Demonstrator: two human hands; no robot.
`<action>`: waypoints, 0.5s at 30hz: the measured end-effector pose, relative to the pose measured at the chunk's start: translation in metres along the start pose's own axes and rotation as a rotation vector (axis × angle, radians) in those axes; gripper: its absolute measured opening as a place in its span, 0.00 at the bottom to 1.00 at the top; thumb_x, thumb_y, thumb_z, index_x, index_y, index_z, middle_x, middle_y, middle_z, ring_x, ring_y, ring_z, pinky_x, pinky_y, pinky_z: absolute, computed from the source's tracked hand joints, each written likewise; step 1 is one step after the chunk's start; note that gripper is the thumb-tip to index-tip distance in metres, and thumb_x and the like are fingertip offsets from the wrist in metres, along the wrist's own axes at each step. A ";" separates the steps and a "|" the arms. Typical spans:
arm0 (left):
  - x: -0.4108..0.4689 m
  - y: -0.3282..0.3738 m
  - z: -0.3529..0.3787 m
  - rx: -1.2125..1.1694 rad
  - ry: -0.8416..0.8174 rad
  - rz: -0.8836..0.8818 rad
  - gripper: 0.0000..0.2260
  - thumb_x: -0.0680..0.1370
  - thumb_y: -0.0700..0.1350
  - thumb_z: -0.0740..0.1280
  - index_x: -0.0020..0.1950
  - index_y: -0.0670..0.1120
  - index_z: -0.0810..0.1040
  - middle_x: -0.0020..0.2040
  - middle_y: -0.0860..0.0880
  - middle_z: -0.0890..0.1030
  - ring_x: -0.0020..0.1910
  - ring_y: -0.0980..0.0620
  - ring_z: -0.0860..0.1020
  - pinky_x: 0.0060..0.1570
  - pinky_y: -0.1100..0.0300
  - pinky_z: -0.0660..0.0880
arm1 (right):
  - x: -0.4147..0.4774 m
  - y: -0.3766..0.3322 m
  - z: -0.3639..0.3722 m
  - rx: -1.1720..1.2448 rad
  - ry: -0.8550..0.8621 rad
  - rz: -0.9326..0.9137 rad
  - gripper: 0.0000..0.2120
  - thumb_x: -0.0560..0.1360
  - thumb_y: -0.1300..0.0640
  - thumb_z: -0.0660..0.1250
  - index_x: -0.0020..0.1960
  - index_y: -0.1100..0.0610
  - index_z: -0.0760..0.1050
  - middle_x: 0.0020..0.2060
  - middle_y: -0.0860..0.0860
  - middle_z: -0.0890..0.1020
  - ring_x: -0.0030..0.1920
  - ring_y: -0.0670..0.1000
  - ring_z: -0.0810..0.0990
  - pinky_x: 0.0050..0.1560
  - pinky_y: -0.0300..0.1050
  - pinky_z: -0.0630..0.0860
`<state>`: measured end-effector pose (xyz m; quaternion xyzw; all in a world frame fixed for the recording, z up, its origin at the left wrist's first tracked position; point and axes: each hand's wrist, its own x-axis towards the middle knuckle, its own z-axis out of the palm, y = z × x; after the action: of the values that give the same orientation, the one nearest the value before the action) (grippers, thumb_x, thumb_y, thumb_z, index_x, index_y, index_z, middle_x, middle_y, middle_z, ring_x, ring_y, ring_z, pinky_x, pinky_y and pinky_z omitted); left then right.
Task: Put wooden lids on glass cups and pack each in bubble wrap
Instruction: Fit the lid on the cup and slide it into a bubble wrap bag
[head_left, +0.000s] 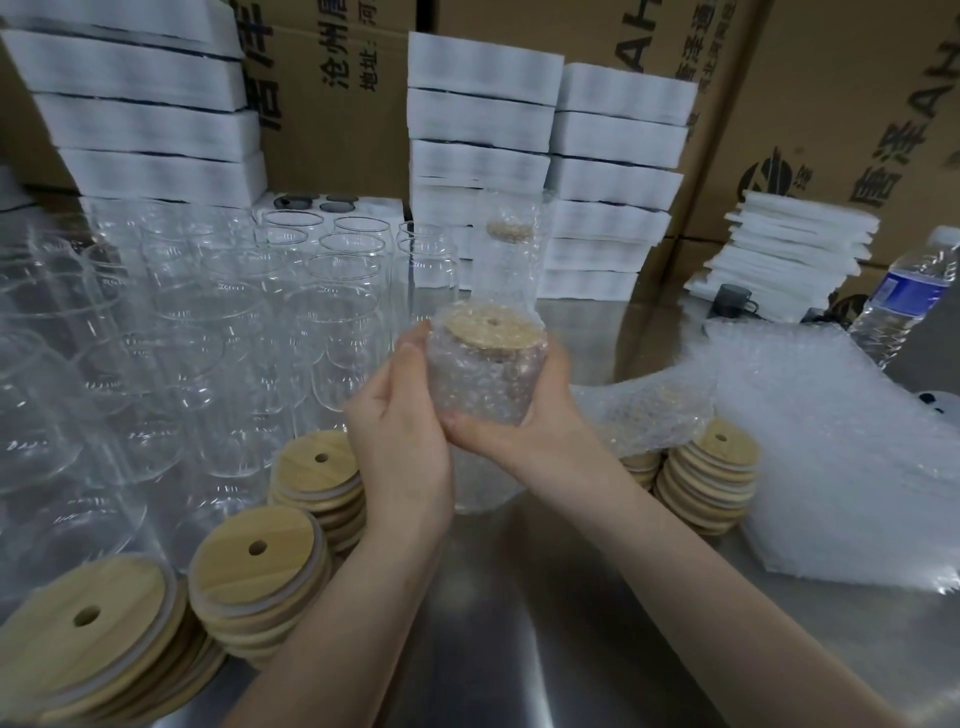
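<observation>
Mid-batch, far from finished.

- Left hand (400, 436) and right hand (524, 415) both curl round one bubble-wrapped cup (483, 384), held above the steel table (545, 597) in the middle of the view. The left hand grips its left side, and the right cups its right side with the thumb across the base.
- Its wooden lid (491, 325) is already seated. The wrap reaches up past the rim, and the top looks not yet closed over.
- Done so far: one finished wrapped cup (509, 260) stands just behind. A bubble-wrap bundle (649, 410) lies on the right across the lid stack (711, 478); its contents cannot be told.
- Left to do: a large crowd of bare glass cups (332, 296) on the left, all unlidded. Spare lids (254, 551) sit stacked in front, with a pile of bubble wrap (831, 441) on the right.

Writing:
- Cardboard box (337, 78) at the rear reads "沧州" and "地址"; the rest is cut off.
- Right-hand box (883, 130) shows a round logo, "唐泽" and "AH".
- Water bottle (904, 296) has a blue label, too blurred to read.
</observation>
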<state>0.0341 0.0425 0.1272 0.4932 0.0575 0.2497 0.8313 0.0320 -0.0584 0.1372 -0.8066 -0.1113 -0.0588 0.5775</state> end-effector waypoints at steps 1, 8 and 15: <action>0.000 0.001 0.000 -0.031 -0.003 -0.006 0.12 0.83 0.44 0.61 0.54 0.44 0.85 0.48 0.47 0.87 0.51 0.50 0.84 0.51 0.54 0.79 | 0.004 0.000 0.000 0.004 0.009 0.010 0.45 0.65 0.54 0.81 0.71 0.47 0.55 0.60 0.43 0.75 0.59 0.40 0.77 0.58 0.34 0.76; 0.002 0.004 -0.002 0.031 -0.177 0.114 0.21 0.76 0.49 0.61 0.67 0.46 0.77 0.65 0.52 0.80 0.66 0.60 0.76 0.69 0.59 0.70 | 0.034 -0.003 0.004 0.136 0.182 -0.072 0.41 0.60 0.60 0.84 0.66 0.53 0.65 0.55 0.48 0.81 0.54 0.45 0.83 0.58 0.48 0.80; -0.004 -0.015 -0.001 0.568 -0.238 0.237 0.20 0.78 0.47 0.62 0.71 0.48 0.74 0.68 0.56 0.72 0.69 0.61 0.68 0.67 0.71 0.61 | 0.108 -0.015 -0.032 0.206 0.505 -0.034 0.36 0.65 0.49 0.80 0.60 0.48 0.58 0.46 0.42 0.71 0.44 0.38 0.72 0.43 0.34 0.69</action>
<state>0.0360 0.0360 0.1128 0.7343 -0.0303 0.2594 0.6266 0.1343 -0.0717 0.1860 -0.7012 0.0175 -0.2563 0.6650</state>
